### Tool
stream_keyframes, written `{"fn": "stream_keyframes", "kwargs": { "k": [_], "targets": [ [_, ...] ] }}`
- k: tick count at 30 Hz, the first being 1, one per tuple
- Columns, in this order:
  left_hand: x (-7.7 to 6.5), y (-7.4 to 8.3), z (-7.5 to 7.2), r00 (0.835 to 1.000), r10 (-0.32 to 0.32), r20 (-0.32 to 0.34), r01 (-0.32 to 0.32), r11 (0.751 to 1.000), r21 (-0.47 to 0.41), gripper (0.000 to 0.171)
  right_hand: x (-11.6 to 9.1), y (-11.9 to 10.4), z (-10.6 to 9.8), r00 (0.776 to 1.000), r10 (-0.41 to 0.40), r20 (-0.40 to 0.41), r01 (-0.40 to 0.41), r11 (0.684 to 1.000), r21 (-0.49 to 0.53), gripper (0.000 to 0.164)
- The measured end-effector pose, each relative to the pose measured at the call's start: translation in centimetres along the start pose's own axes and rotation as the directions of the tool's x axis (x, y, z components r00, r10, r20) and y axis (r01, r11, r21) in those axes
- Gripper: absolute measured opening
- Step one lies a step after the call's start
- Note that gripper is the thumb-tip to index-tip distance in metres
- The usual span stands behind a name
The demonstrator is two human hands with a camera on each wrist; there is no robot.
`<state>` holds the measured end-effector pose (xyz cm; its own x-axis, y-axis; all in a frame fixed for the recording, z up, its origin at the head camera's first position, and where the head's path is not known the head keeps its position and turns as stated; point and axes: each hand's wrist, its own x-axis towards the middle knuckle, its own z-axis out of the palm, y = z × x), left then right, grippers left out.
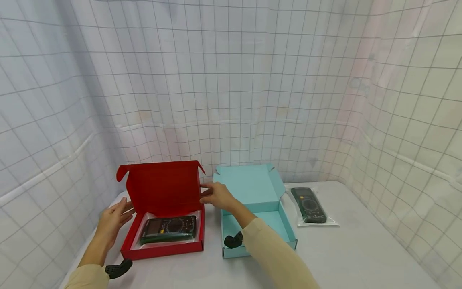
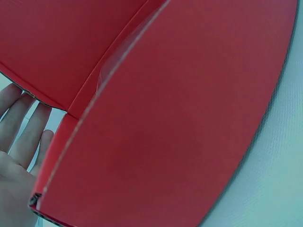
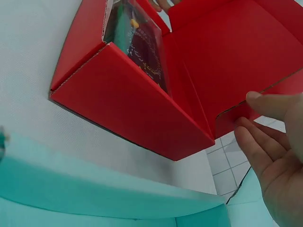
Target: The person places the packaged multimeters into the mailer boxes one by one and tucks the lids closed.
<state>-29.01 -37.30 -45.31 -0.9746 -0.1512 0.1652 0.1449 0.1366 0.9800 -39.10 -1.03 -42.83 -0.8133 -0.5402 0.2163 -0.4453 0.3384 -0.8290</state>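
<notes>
A red cardboard box stands on the table with its lid raised. Inside lies a dark multimeter in a clear plastic bag. My left hand is at the lid's left side, fingers extended behind the side flap; in the left wrist view the fingertips meet the lid's edge. At the opposite side, my right hand pinches the lid's right flap between thumb and fingers.
A light blue box sits with its lid laid back, under my right forearm. Farther right lies another bagged multimeter on the white table. Grid-patterned curtains hang around the table.
</notes>
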Motion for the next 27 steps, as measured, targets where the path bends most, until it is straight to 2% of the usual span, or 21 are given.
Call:
{"fn": "stream_keyframes", "kwargs": {
  "k": [6,8,12,16,22,24,27],
  "targets": [
    [-0.2,-0.2,-0.1,1.0,0.012,0.014,-0.012,1.0,-0.015,0.072,-0.5,-0.3,0.0,0.997,0.027,0.074,-0.029,0.999,0.024,0.056],
    [-0.3,-0.4,-0.2,1.0,0.0,0.011,0.0,1.0,-0.013,0.063,-0.6,-0.3,0.1,0.996,0.025,0.08,-0.028,0.999,0.042,0.053],
    [-0.6,-0.7,-0.5,0.999,-0.032,0.007,0.032,0.999,-0.004,0.032,-0.7,0.0,0.2,0.996,-0.002,0.09,-0.003,0.998,0.063,0.051],
    [-0.9,-0.6,-0.6,0.999,-0.027,0.028,0.028,0.999,-0.033,0.021,-0.8,0.0,0.2,0.996,-0.045,0.074,0.041,0.998,0.056,0.053],
    [-1.3,-0.6,-0.5,0.996,-0.033,0.078,0.04,0.995,-0.093,0.021,-1.2,0.0,0.3,0.997,-0.042,0.058,0.039,0.997,0.059,0.048],
    [-1.6,-0.7,-0.6,0.996,-0.039,0.081,0.045,0.996,-0.073,0.031,-1.4,0.1,0.5,0.997,-0.041,0.063,0.037,0.997,0.072,0.046],
    [-2.1,-1.0,-0.6,0.994,-0.062,0.088,0.068,0.995,-0.074,0.059,-1.8,0.2,0.8,0.997,-0.038,0.067,0.033,0.996,0.08,0.043]
  ]
}}
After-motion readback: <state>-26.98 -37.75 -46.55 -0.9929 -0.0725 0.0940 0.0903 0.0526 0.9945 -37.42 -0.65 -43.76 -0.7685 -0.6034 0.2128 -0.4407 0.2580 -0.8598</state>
